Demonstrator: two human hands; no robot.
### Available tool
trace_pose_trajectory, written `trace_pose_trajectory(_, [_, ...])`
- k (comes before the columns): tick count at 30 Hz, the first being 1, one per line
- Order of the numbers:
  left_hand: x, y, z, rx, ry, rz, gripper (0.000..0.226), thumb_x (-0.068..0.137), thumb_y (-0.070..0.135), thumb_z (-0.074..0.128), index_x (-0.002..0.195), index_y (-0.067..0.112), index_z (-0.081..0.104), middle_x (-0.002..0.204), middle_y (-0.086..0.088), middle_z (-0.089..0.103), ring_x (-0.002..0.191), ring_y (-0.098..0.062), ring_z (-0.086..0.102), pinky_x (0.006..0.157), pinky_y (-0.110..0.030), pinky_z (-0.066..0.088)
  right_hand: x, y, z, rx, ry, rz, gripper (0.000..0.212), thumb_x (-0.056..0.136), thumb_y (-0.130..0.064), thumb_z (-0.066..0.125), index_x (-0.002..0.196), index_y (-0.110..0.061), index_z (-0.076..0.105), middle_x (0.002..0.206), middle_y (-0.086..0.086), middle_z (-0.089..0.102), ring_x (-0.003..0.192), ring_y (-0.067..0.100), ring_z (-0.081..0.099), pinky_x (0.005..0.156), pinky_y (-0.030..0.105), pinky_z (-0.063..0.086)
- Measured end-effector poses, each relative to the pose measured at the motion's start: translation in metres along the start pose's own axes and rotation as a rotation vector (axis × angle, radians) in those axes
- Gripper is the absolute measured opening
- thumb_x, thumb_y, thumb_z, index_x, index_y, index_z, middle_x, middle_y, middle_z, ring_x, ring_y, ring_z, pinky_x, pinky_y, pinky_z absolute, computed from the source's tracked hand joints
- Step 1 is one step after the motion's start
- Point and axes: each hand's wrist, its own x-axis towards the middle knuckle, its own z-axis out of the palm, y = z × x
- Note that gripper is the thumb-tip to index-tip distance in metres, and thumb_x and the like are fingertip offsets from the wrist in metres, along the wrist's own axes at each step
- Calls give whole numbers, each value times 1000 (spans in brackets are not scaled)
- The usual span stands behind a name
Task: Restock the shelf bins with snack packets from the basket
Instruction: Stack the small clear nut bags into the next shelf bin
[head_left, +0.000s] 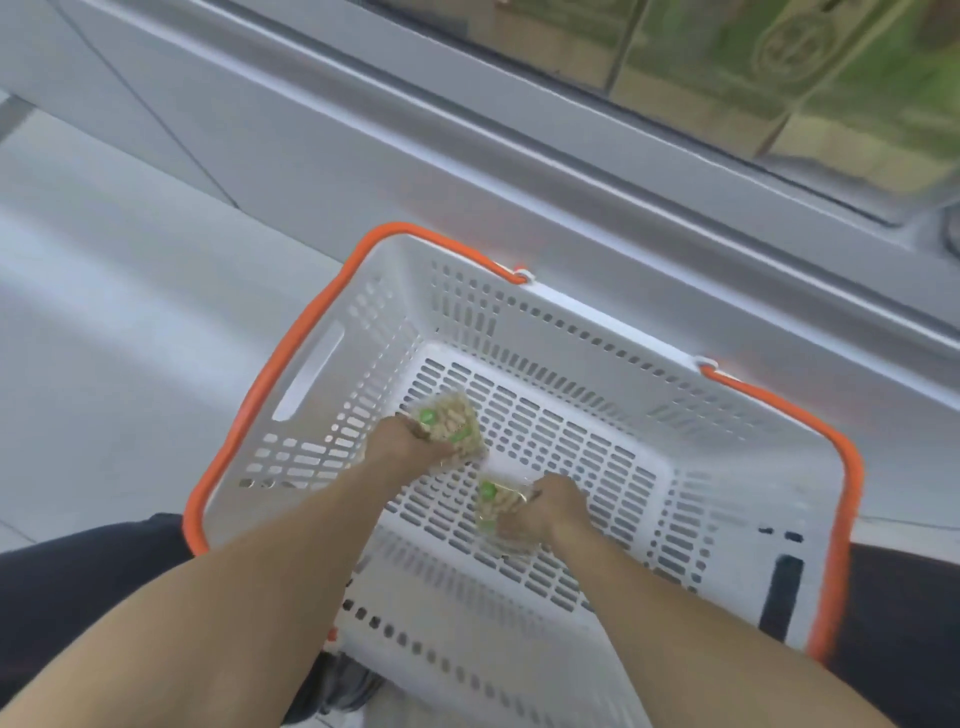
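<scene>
Both your hands are down in the basket (748, 395): left hand (402, 441) grasps one snack packet (452, 423), right hand (543, 514) another packet (496, 506).

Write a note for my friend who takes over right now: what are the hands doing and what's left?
Left hand: grips a snack packet down in the basket.
Right hand: grips another packet, also low in the basket.
No other packets show in the basket.
The shelf lies ahead, blurred behind glass.
Done: both packets grabbed.
Left: lift them out and put them in the shelf bins.
</scene>
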Motion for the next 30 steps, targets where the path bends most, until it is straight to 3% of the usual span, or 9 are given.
trace_pose_trajectory(3, [-14,11,-2,-44,59,112,29,78,18,81,74,12,53,72,-2,57,61,-14,53,50,-21,41,-15,3,-22,100,8,-24,31,74,-11,81,75,-14,51,74,3,51,62,13,48,58,25,42])
trace_pose_trajectory(5, [-24,21,-10,-65,112,208,23,81,8,74,72,10,53,74,-9,62,64,-22,63,46,-21,44,-31,-3,-35,103,11,-101,42,72,-15,86,105,-8,61,102,10,65,93,22,64,81,32,53])
trace_pose_trajectory(8, [-41,33,-28,-136,126,286,21,81,-1,71,78,10,53,75,-17,66,75,-38,72,61,-41,61,-57,-22,-54,107,81,-237,60,72,-19,85,123,-10,56,122,8,62,114,25,60,97,34,51])
trace_pose_trajectory(10, [-51,39,-39,-130,116,260,24,80,5,74,86,13,52,79,-19,69,70,-33,69,70,-54,60,-70,-32,-62,152,114,-298,59,73,-19,84,124,-12,55,122,6,61,114,25,59,95,32,50])
trace_pose_trajectory(17, [-81,32,-21,60,68,177,32,87,23,71,107,8,52,99,-14,65,76,-28,64,78,-41,58,-82,-3,-66,205,291,-231,45,78,-17,78,115,-12,54,109,6,61,98,24,60,80,31,50])
trace_pose_trajectory(23, [-69,40,33,182,-3,172,44,90,35,68,69,24,31,72,3,42,66,-18,46,57,-27,37,-49,46,-83,277,400,-20,31,89,-12,64,117,-8,52,108,8,59,89,23,54,71,29,43])
trace_pose_trajectory(26, [-48,60,58,122,13,152,28,90,33,68,96,14,48,84,1,51,68,-8,49,54,-21,42,-29,50,-86,317,434,10,32,86,-15,69,112,-10,52,107,9,63,92,26,59,73,29,46])
trace_pose_trajectory(28, [-33,74,74,100,31,121,70,84,42,71,134,6,38,119,-12,51,96,-21,60,76,-33,55,-19,48,-83,348,428,23,33,85,-16,71,112,-11,51,99,6,62,86,23,57,71,29,49])
trace_pose_trajectory(30, [-20,80,90,201,85,86,102,80,56,70,149,4,17,141,-21,35,128,-35,45,103,-44,46,-12,48,-80,382,409,27,34,83,-16,74,110,-10,53,96,5,61,84,22,58,71,29,49])
